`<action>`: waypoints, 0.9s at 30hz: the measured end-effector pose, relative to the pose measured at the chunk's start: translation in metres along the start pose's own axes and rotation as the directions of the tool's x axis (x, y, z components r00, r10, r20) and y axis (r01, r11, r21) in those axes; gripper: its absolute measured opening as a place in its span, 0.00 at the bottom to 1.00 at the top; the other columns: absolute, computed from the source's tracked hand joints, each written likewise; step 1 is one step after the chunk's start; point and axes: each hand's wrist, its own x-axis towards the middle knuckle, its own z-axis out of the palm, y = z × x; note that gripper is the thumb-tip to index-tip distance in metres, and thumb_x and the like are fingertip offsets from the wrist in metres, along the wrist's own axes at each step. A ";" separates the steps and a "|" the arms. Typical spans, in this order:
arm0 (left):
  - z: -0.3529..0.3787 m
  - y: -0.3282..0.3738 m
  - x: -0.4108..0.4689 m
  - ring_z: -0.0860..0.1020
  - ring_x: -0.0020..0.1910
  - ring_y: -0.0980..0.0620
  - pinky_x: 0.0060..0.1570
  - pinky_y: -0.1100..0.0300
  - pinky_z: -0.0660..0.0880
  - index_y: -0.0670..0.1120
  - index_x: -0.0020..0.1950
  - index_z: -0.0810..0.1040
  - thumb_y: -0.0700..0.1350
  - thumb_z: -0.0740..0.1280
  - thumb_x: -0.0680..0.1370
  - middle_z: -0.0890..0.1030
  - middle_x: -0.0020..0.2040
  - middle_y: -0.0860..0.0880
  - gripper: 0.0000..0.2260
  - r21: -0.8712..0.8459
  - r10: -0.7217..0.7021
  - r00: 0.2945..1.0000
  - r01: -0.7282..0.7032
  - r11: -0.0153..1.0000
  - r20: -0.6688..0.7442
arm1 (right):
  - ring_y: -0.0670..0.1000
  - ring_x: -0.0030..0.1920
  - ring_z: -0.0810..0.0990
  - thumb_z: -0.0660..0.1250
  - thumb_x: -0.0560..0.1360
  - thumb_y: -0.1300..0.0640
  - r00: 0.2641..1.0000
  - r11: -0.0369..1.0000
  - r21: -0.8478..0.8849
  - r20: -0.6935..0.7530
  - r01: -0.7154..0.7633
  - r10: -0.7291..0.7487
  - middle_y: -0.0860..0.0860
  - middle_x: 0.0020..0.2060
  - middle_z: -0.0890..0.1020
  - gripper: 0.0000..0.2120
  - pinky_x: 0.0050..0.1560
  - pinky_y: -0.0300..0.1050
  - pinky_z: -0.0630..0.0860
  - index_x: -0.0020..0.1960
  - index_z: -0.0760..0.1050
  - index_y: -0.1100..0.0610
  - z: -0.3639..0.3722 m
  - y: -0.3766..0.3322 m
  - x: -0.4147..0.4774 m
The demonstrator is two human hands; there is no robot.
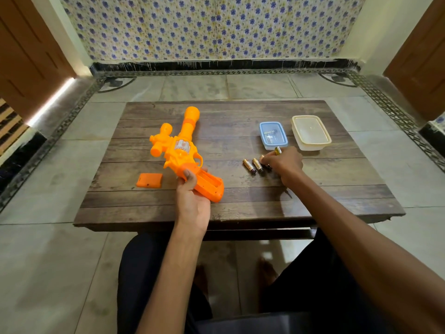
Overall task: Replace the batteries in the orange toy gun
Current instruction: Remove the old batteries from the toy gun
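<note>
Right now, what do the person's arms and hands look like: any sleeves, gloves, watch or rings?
Both the left hand and the right hand are bare, with no gloves. No ring, watch or bracelet shows on either. The left forearm and right forearm are uncovered as far as the picture's edge, so no sleeve is in view. No markings show.

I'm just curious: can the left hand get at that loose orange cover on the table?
Probably not right now: the left hand grips the toy gun. The cover lies close beside it with nothing between, so freeing the hand should suffice.
</note>
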 end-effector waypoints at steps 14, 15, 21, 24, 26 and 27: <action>-0.014 0.001 0.007 0.79 0.58 0.44 0.58 0.45 0.76 0.38 0.73 0.67 0.46 0.58 0.84 0.81 0.56 0.41 0.19 0.066 -0.113 0.993 0.115 0.991 -0.028 | 0.44 0.55 0.79 0.78 0.64 0.42 0.642 0.657 -0.195 0.529 0.728 -0.555 0.47 0.58 0.82 0.32 0.52 0.41 0.74 0.65 0.77 0.51 0.015 -0.017 -0.102; -0.015 0.002 0.007 0.79 0.59 0.44 0.56 0.47 0.76 0.39 0.73 0.68 0.46 0.59 0.84 0.81 0.57 0.41 0.19 0.086 -0.117 0.993 0.119 0.989 -0.035 | 0.46 0.57 0.80 0.78 0.63 0.40 0.634 0.631 -0.217 0.527 0.744 -0.566 0.47 0.59 0.82 0.33 0.54 0.44 0.76 0.65 0.77 0.50 0.022 -0.016 -0.103; -0.026 0.011 0.006 0.81 0.56 0.47 0.53 0.54 0.79 0.41 0.67 0.75 0.44 0.68 0.79 0.82 0.56 0.45 0.17 0.338 -0.048 0.989 0.092 0.937 -0.137 | 0.48 0.40 0.81 0.74 0.57 0.38 0.622 0.638 -0.168 0.502 0.752 -0.601 0.50 0.41 0.85 0.26 0.44 0.51 0.80 0.50 0.83 0.51 0.037 -0.019 -0.097; -0.033 0.015 0.008 0.85 0.48 0.47 0.45 0.59 0.82 0.39 0.58 0.81 0.48 0.74 0.75 0.85 0.50 0.44 0.17 0.510 0.040 0.982 0.061 0.858 -0.185 | 0.48 0.39 0.81 0.77 0.59 0.40 0.601 0.611 -0.162 0.489 0.775 -0.633 0.49 0.40 0.85 0.24 0.43 0.49 0.79 0.51 0.84 0.50 0.036 -0.021 -0.094; -0.034 0.017 0.007 0.86 0.41 0.50 0.43 0.59 0.82 0.41 0.49 0.83 0.51 0.76 0.73 0.86 0.42 0.45 0.14 0.611 0.107 0.970 0.050 0.790 -0.217 | 0.48 0.41 0.80 0.79 0.60 0.42 0.597 0.606 -0.164 0.493 0.778 -0.633 0.50 0.42 0.85 0.25 0.43 0.47 0.79 0.53 0.84 0.50 0.036 -0.023 -0.094; -0.033 0.018 0.005 0.86 0.38 0.51 0.43 0.59 0.82 0.42 0.45 0.83 0.52 0.76 0.73 0.86 0.39 0.46 0.13 0.640 0.125 0.966 0.051 0.766 -0.226 | 0.48 0.41 0.79 0.79 0.60 0.42 0.592 0.599 -0.168 0.499 0.783 -0.634 0.50 0.43 0.84 0.25 0.43 0.47 0.78 0.54 0.84 0.51 0.037 -0.023 -0.094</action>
